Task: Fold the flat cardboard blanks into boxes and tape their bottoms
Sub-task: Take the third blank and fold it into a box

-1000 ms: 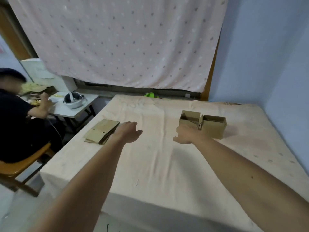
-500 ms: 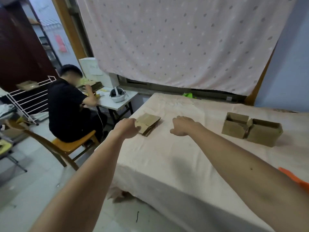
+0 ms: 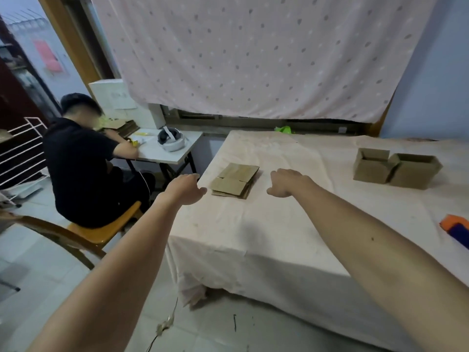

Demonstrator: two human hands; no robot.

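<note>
The stack of flat cardboard blanks (image 3: 234, 180) lies just left of the frame's centre, near the left edge of the cloth-covered tabletop (image 3: 279, 240), with its top sheet showing a slit between two flaps. The left hand (image 3: 186, 189) hovers just beside the stack's left edge and the right hand (image 3: 286, 182) just beside its right edge. Neither touches the card. Both hands hold nothing: the left's fingers (image 3: 194, 177) are loosely curled with the thumb pointing at the stack, and the right's curl downward, their tips hidden behind the knuckles. Judging by their look, the blanks are thin corrugated sheet, so light, fairly stiff across the panels and willing to bend only along the scored creases. The brown face should not be slippery, though sheets lying flush may cling together or come up two at a time. A sensible hold would be a pinch on the near or side edge of the top blank alone, thumb above and fingers slid beneath, away from the loose flaps, which would fold rather than lift the sheet. Pressing hard on a panel's middle could dent it. Two folded boxes (image 3: 396, 168) stand touching at the upper right, well apart from the stack, and an orange-and-blue object (image 3: 456, 224), perhaps the tape dispenser, shows at the right edge.
</note>
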